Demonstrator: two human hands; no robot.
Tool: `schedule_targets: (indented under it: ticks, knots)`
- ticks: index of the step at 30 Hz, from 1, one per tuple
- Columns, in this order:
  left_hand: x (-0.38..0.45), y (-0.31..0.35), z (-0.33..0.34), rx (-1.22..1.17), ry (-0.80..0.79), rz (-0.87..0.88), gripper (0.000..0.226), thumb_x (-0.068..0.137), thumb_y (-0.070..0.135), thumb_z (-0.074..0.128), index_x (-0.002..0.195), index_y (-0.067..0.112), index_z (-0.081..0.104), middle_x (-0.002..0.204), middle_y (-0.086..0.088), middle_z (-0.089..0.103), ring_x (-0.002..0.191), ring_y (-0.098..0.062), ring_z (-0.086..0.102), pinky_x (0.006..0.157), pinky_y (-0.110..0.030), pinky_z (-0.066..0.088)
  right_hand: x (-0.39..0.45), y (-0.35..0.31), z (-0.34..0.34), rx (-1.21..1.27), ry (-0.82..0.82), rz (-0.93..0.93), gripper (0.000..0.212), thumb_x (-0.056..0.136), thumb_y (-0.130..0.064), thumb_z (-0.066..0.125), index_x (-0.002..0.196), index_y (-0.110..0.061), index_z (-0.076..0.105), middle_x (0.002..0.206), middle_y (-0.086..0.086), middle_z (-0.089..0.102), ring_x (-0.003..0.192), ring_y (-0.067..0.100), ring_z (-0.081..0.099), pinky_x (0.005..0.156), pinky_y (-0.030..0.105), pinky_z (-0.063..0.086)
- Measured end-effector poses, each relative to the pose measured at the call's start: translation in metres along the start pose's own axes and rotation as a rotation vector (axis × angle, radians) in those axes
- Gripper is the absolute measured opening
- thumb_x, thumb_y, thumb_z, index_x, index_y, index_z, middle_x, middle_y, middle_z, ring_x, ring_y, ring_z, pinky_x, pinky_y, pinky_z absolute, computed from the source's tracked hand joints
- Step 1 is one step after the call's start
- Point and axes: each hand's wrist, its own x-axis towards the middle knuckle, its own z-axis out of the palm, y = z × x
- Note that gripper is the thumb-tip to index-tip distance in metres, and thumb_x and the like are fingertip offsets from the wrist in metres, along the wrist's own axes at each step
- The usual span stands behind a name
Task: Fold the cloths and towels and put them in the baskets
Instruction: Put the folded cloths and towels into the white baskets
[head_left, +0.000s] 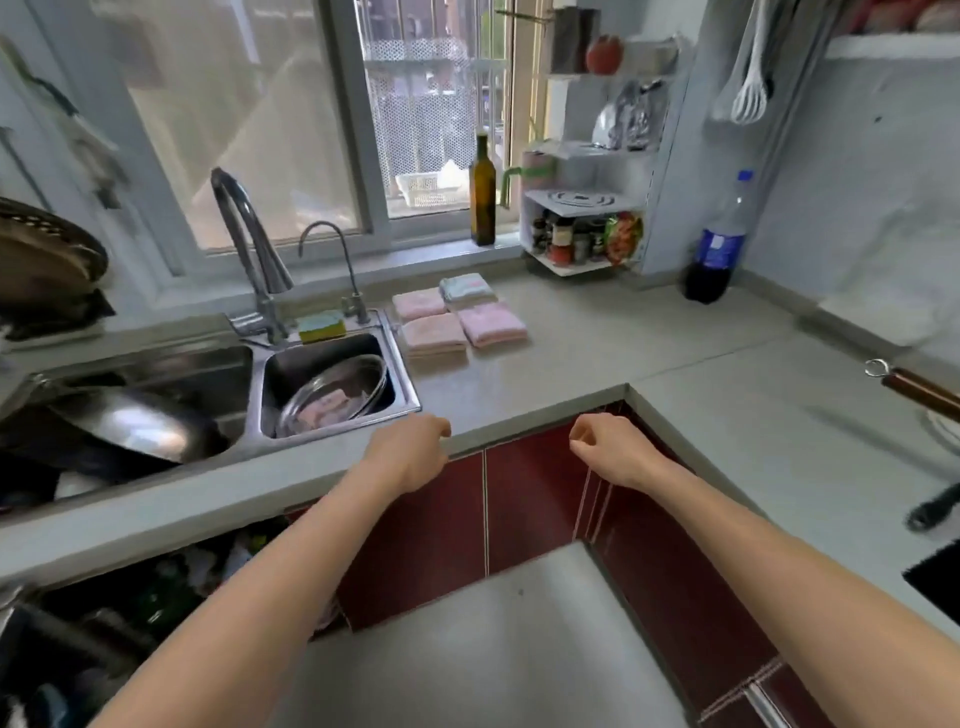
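**A:** Four folded cloths (460, 316) sat in a tidy two-by-two block on the counter (597, 343), just right of the sink (332, 379). Three were pink and the back right one was pale blue-green. Guessing they got parked there so they'd stay dry and be easy to scoop up together?

**B:** Probably. Only the head view to go on, and both hands were well short of them. The left hand (410, 452) and right hand (608, 449) hovered at the counter's front edge, fingers loosely curled, gripping nothing.

**A:** Any basket though?

**B:** Just a white one (428, 189) outside the window, too blurry to say if it counted. So folding looked done, but the putting away didn't.
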Motion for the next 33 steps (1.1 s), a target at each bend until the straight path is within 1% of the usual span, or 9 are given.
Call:
schedule_targets:
  ticks: [7, 13, 17, 21, 24, 27, 28, 31, 33]
  knots:
    - [0.129, -0.064, -0.015, 0.032, -0.03, 0.052, 0.043, 0.097, 0.031, 0.045, 0.139, 0.021, 0.045, 0.142, -0.001, 0.048, 0.128, -0.022, 0.046, 0.095, -0.037, 0.045, 0.127, -0.019, -0.006, -0.045, -0.055, 0.034, 0.045, 0.087, -0.031, 0.062, 0.129, -0.018, 0.051, 0.129, 0.003, 0.056, 0.114, 0.021, 0.055, 0.093, 0.036, 0.047]
    - [0.222, -0.092, 0.005, -0.037, 0.012, 0.088, 0.056, 0.094, 0.025, 0.051, 0.147, 0.019, 0.034, 0.152, 0.0, 0.034, 0.14, -0.017, 0.029, 0.11, -0.031, 0.031, 0.242, -0.015, 0.011, -0.147, -0.098, -0.027, 0.058, 0.087, -0.024, 0.062, 0.14, -0.019, 0.039, 0.14, 0.002, 0.045, 0.123, 0.023, 0.049, 0.097, 0.035, 0.044]
    - [0.295, -0.106, 0.026, -0.071, 0.066, 0.068, 0.055, 0.089, 0.022, 0.055, 0.141, 0.02, 0.04, 0.144, 0.0, 0.044, 0.131, -0.02, 0.041, 0.102, -0.03, 0.038, 0.337, -0.005, 0.026, -0.275, -0.099, -0.143, 0.061, 0.085, -0.024, 0.062, 0.14, -0.017, 0.037, 0.14, 0.005, 0.043, 0.121, 0.028, 0.048, 0.092, 0.036, 0.045]
    - [0.355, -0.112, 0.05, -0.026, 0.014, -0.006, 0.054, 0.087, 0.016, 0.058, 0.139, 0.01, 0.043, 0.141, -0.008, 0.048, 0.13, -0.026, 0.044, 0.103, -0.033, 0.038, 0.428, 0.004, 0.036, -0.373, -0.161, -0.273, 0.056, 0.082, -0.016, 0.059, 0.134, -0.015, 0.04, 0.135, 0.008, 0.042, 0.122, 0.03, 0.045, 0.089, 0.038, 0.043]
    - [0.388, -0.115, 0.077, 0.08, 0.009, 0.014, 0.053, 0.061, 0.008, 0.071, 0.113, 0.004, 0.066, 0.114, -0.013, 0.066, 0.106, -0.031, 0.064, 0.082, -0.034, 0.054, 0.482, 0.007, 0.048, -0.475, -0.227, -0.365, 0.054, 0.082, -0.013, 0.057, 0.133, -0.015, 0.04, 0.133, 0.01, 0.042, 0.121, 0.031, 0.044, 0.091, 0.04, 0.044]
    - [0.417, -0.123, 0.102, 0.169, -0.004, -0.017, 0.051, 0.061, 0.017, 0.049, 0.105, 0.006, 0.072, 0.107, -0.014, 0.071, 0.095, -0.031, 0.07, 0.071, -0.036, 0.057, 0.521, 0.011, 0.063, -0.587, -0.307, -0.447, 0.067, 0.084, -0.012, 0.056, 0.145, -0.018, 0.027, 0.147, 0.011, 0.028, 0.133, 0.03, 0.031, 0.101, 0.041, 0.038]
    - [0.426, -0.126, 0.109, 0.19, -0.033, -0.036, 0.052, 0.057, 0.019, 0.056, 0.105, 0.007, 0.073, 0.107, -0.013, 0.071, 0.094, -0.03, 0.07, 0.07, -0.038, 0.057, 0.529, 0.014, 0.068, -0.612, -0.348, -0.459, 0.07, 0.086, -0.011, 0.054, 0.148, -0.019, 0.021, 0.151, 0.011, 0.022, 0.137, 0.03, 0.026, 0.104, 0.042, 0.035]
    - [0.446, -0.13, 0.123, 0.19, -0.147, -0.105, 0.083, 0.029, 0.018, 0.084, 0.109, 0.008, 0.071, 0.109, -0.013, 0.07, 0.094, -0.032, 0.069, 0.072, -0.043, 0.056, 0.544, 0.026, 0.077, -0.626, -0.395, -0.508, 0.073, 0.088, -0.007, 0.05, 0.15, -0.018, 0.014, 0.156, 0.009, 0.015, 0.14, 0.031, 0.022, 0.106, 0.045, 0.032]
    - [0.457, -0.131, 0.122, 0.144, -0.174, -0.107, 0.085, 0.044, 0.016, 0.082, 0.125, 0.003, 0.059, 0.126, -0.019, 0.06, 0.109, -0.039, 0.061, 0.084, -0.047, 0.052, 0.553, 0.032, 0.08, -0.574, -0.33, -0.621, 0.068, 0.081, -0.002, 0.057, 0.145, -0.01, 0.034, 0.147, 0.019, 0.036, 0.128, 0.041, 0.043, 0.088, 0.049, 0.046]
